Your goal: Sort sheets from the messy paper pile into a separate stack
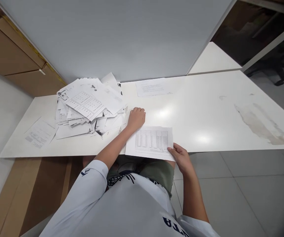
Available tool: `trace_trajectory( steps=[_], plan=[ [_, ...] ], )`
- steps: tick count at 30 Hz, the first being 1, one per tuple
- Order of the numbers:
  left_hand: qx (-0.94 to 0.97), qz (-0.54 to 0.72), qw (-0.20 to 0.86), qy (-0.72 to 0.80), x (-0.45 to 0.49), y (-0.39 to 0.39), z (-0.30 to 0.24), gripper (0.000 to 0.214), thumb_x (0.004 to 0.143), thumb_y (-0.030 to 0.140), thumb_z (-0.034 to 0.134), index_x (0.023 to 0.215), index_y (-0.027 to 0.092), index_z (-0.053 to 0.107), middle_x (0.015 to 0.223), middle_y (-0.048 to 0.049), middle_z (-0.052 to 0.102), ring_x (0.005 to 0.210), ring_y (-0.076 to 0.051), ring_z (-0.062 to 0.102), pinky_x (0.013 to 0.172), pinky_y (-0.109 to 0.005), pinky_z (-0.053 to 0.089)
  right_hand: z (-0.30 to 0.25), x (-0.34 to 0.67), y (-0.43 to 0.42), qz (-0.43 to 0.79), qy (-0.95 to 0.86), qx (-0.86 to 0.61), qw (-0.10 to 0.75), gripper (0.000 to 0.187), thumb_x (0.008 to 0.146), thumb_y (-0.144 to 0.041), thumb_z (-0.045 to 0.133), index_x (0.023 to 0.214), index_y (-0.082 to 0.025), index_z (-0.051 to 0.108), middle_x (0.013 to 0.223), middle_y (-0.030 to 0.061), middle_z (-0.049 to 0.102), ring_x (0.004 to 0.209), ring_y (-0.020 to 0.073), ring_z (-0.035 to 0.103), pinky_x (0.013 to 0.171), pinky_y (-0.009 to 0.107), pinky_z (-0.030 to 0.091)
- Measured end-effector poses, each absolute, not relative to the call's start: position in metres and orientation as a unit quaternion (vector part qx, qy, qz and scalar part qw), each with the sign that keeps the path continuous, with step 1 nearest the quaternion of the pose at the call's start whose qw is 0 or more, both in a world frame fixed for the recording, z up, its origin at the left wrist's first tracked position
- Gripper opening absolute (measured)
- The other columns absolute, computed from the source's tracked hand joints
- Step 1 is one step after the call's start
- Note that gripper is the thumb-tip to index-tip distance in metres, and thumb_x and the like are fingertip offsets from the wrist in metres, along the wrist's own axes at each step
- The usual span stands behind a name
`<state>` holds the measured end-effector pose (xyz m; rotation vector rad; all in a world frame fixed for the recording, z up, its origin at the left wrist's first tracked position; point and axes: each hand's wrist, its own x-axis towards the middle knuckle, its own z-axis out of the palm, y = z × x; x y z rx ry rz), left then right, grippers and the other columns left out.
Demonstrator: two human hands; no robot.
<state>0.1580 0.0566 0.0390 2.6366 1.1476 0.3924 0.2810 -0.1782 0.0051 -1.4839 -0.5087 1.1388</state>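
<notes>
Nearest me, my right hand (181,157) pinches the right edge of a printed sheet (152,141), thumb on top. The sheet lies at the front edge of the white table (193,115), its near right corner jutting past that edge; I cannot tell whether it is one leaf or several. I judge that a loosened pinch could let this corner droop or the sheet slip off the table. My left forearm (118,141) crosses the sheet's left side; if the arm bears down while the right hand pulls, the paper could crease or tear. Just beyond the sheet, my left hand (137,118) rests back upward, fingers curled close together; what, if anything, lies beneath the palm I cannot see.

The paper pile (90,102) crowds the left hand's outer side. Its leaves overlap at uneven angles, so a sideways knock could, I judge, spill the upper ones. A loose sheet (39,133) lies left of it. Farther back, another sheet (154,88) lies near the grey partition (122,36), which bars forward reach. Cardboard boxes (15,46) stand at left; a wheeled chair base (279,77) shows far right.
</notes>
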Motion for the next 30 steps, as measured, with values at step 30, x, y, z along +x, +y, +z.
trace_trajectory(
  steps=[30],
  plan=[
    [0.723, 0.424, 0.047, 0.544, -0.046, 0.031, 0.018, 0.030, 0.084, 0.020, 0.053, 0.112, 0.025, 0.062, 0.129, -0.0097, 0.059, 0.132, -0.036, 0.046, 0.110, -0.060, 0.036, 0.038, 0.436, 0.147, 0.221, -0.404, -0.708, 0.535, 0.017, 0.080, -0.024, 0.053, 0.064, -0.022, 0.055, 0.066, -0.0016, 0.059, 0.076, 0.0153, 0.055, 0.083, 0.033, 0.043]
  ],
)
